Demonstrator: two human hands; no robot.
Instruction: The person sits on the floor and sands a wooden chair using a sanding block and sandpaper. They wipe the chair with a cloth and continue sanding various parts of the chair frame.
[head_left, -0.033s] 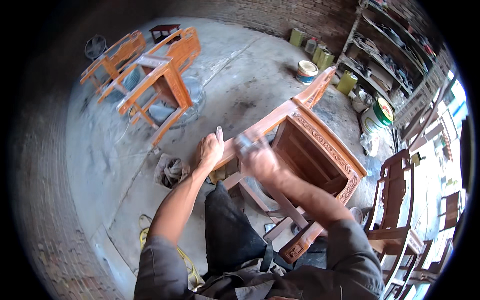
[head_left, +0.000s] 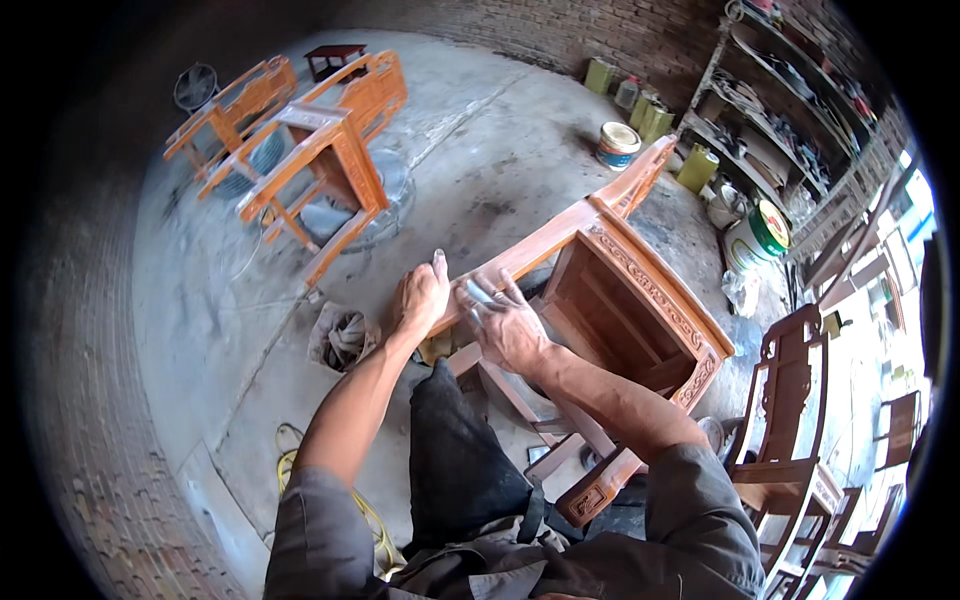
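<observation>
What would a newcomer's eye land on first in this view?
Probably the tipped wooden chair with its carved front rail, right of center: the left hand is at the near end of its long bar, and the right hand beside it has a small pale pad under its fingers. Next, likely the bright orange-brown chairs at upper left.

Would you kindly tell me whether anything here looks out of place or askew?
Yes: the chair under the left hand is tipped over, its hollow underside showing, instead of standing on its legs. Dark stains also mark the floor.
</observation>
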